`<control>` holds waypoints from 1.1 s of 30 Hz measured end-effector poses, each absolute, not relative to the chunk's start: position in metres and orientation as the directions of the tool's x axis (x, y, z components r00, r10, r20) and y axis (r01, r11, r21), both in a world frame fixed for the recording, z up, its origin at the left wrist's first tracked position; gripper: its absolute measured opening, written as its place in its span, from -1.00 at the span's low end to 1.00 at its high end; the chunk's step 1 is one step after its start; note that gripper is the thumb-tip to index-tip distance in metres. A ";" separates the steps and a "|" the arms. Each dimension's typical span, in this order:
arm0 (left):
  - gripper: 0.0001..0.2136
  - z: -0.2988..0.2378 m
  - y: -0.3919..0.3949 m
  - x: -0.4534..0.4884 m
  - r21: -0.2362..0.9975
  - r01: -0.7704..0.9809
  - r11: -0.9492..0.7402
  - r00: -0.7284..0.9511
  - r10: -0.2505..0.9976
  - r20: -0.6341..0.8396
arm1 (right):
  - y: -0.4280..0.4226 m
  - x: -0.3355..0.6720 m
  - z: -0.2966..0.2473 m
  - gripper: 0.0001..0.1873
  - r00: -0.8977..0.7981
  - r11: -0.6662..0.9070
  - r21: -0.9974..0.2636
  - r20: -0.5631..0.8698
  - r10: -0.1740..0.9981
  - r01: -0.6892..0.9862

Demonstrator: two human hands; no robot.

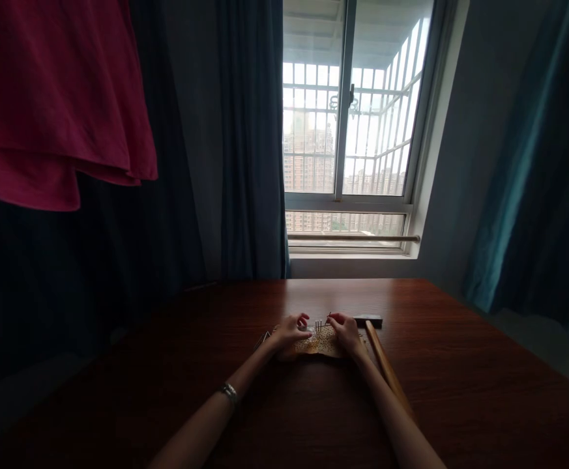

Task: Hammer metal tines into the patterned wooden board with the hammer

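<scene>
A pale wooden board (324, 346), dotted with many dark holes or marks, lies on the table. Several thin nails (318, 326) stand upright along its far part. My right hand (345, 331) is over the board's right side, its thumb and fingertips pinched on a thin dark nail (328, 317). At the left side is my left hand (290, 329), thumb and curled fingers apart. Close to its thumb lies a small clear, shiny item (308, 331), too small to make out. A hammer (380, 355) with a wooden handle rests right of the board, its dark head farther back.
Thin metal pieces (263, 339) lie left of the board, partly behind my left wrist. The brown table (245, 296) reaches back toward a barred window (345, 150). Dark curtains (252, 143) hang behind it, and a pink cloth (59, 98) hangs at upper left.
</scene>
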State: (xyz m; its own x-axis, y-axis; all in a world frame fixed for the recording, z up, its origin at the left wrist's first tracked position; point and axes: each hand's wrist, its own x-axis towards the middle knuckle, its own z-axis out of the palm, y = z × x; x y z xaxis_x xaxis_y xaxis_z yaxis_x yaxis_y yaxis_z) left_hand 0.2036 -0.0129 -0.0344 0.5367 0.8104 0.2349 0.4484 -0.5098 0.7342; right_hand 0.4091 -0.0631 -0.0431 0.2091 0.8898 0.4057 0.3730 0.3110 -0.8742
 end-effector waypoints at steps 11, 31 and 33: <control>-0.70 -0.054 0.005 0.231 0.608 0.501 -0.616 0.562 0.766 0.313 | -0.060 0.404 -0.054 -0.75 0.133 0.307 -0.811 0.421 0.897 0.497; -0.78 -0.049 -0.004 0.236 0.631 0.451 -0.631 0.603 0.737 0.305 | -0.064 0.403 -0.050 -0.76 0.081 0.333 -0.750 0.455 0.887 0.571; -0.78 -0.050 -0.004 0.236 0.625 0.450 -0.638 0.606 0.732 0.311 | -0.064 0.403 -0.050 -0.76 0.081 0.334 -0.748 0.458 0.886 0.573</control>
State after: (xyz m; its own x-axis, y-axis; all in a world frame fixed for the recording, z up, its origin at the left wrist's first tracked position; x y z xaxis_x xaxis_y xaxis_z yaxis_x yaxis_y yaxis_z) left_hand 0.2359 -0.0038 -0.0497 0.6062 0.7318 0.3113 0.4499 -0.6383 0.6246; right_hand 0.4029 -0.0639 -0.0501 0.0805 0.8855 0.4576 0.5731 0.3345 -0.7481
